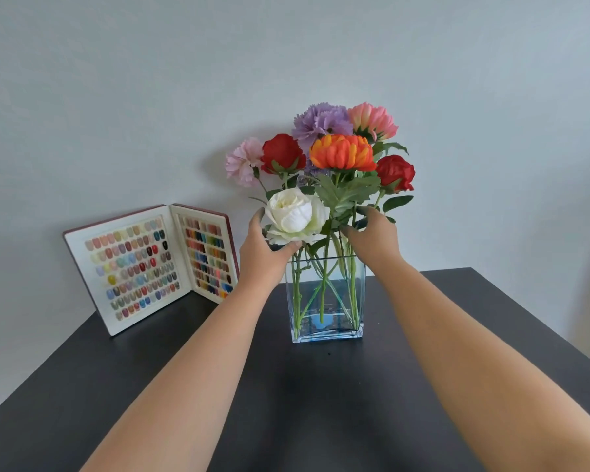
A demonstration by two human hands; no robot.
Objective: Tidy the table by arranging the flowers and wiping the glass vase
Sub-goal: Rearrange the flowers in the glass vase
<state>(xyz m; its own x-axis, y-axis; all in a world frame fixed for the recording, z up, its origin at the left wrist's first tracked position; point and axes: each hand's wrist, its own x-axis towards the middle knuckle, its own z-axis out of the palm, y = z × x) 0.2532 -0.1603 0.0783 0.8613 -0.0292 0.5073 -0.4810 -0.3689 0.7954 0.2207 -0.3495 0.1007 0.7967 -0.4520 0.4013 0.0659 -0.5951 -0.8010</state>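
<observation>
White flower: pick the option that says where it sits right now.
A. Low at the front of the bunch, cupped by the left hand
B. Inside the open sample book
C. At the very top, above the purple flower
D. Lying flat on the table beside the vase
A: the white flower sits lowest at the front, just above the vase rim, with the left hand curled around its underside.
</observation>
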